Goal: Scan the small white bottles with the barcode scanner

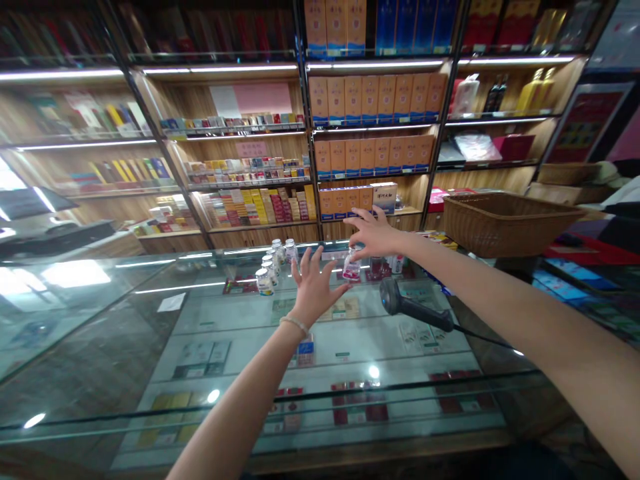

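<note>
My left hand (pixel 316 283) reaches over the glass counter, fingers spread and nothing in it; a pale bracelet circles the wrist. A small bottle with a pink label (pixel 351 268) stands just beyond its thumb. Above that bottle is my right hand (pixel 374 233), its fingers apart and the thumb close to the bottle's top; whether they touch I cannot tell. To the left of my left hand, several small white-capped bottles (pixel 265 283) stand in a group on the glass. A black handheld scanner (pixel 417 312) lies below my right forearm.
Flat packs show beneath the counter glass (pixel 210 327). A brown wicker basket (pixel 505 223) stands at the right. Shelves behind hold orange boxes (pixel 353 100) and rows of small packs (pixel 260 207). The scanner's cable (pixel 483 338) runs rightward; a white paper (pixel 171 302) lies left.
</note>
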Tool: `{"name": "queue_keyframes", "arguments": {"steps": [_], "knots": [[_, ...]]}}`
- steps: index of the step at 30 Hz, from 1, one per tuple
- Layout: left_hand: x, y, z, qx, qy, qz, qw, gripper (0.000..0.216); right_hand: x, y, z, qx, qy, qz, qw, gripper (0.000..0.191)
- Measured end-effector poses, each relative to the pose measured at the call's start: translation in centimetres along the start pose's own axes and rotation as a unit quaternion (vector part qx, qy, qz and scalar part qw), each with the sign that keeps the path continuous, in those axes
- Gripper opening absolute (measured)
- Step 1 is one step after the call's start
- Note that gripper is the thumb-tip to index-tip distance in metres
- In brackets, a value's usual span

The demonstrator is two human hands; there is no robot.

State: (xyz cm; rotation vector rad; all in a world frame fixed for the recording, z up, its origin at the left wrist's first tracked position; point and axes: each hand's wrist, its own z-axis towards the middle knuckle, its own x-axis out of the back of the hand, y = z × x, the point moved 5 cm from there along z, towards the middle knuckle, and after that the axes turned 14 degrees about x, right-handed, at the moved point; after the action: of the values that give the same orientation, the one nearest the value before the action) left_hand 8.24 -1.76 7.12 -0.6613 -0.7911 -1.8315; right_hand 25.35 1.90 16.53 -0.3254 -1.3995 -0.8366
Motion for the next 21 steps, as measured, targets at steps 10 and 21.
{"name": "queue_keyframes", "arguments": {"steps": [10,21], "knots": [[-0.6,3.8,0.5,0.043,0.015,-0.024,0.999,0.050,0.5,0.6,-0.6,-0.007,0.008,-0.009,1.000,0.041],[-2.1,3.2,0.2,0.086,0.040,-0.045,0.994,0.037,0.2,0.6,-0.9,-0.022,0.002,-0.002,1.000,0.038]]}}
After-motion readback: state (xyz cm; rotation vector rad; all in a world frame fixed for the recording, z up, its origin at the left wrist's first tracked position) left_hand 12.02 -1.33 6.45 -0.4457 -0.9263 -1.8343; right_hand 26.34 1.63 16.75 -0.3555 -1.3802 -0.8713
